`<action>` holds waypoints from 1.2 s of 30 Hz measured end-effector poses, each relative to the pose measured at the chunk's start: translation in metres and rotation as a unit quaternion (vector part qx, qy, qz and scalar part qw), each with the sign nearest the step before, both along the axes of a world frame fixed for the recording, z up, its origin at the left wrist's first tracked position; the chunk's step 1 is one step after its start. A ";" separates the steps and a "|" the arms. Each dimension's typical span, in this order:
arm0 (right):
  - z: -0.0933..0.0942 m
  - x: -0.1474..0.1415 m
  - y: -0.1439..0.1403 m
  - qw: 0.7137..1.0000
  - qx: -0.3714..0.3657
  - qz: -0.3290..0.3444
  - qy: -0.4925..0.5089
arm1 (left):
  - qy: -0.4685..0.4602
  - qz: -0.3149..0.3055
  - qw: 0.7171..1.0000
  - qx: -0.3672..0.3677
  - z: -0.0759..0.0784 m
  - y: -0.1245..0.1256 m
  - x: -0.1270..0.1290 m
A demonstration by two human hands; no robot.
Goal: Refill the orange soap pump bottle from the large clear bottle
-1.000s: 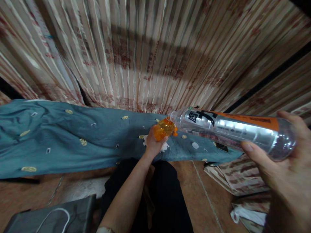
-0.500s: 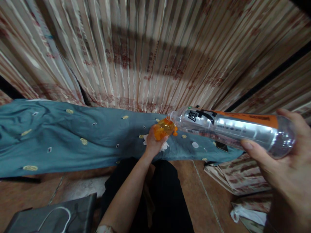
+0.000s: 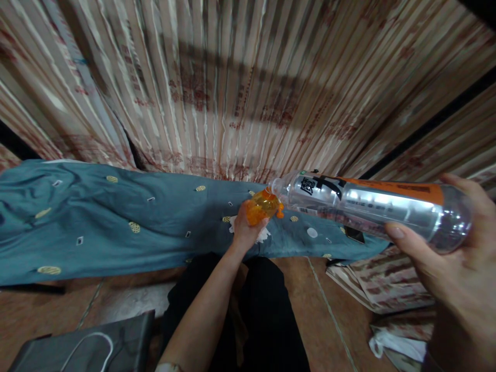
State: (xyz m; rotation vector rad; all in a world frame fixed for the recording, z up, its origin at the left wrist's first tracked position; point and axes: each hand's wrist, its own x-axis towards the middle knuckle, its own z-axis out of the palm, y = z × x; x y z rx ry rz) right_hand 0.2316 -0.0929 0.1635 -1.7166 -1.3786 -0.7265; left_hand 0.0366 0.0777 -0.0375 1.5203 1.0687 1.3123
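Bottle (image 3: 372, 204) mouth against orange container (image 3: 261, 205), contents unclear

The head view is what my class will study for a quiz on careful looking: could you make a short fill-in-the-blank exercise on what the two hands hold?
1. The right hand holds the base end of a clear plastic ____.
2. The left hand grips a small container coloured ____.
3. The bottle lies nearly level, its open mouth at the small ____ container.
4. Behind both hands lies a patterned cloth coloured ____.

Missing words: bottle; orange; orange; blue
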 end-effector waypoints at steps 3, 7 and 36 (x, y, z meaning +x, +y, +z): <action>0.000 0.002 0.000 1.000 0.000 0.007 -0.006 | -0.012 -0.008 1.000 -0.002 -0.001 0.000 0.000; -0.001 0.003 -0.001 1.000 0.007 0.011 -0.011 | -0.015 -0.017 1.000 -0.015 -0.003 0.000 0.000; 0.004 0.001 0.003 0.999 0.006 0.029 -0.019 | -0.029 -0.010 0.999 -0.007 -0.005 0.002 0.000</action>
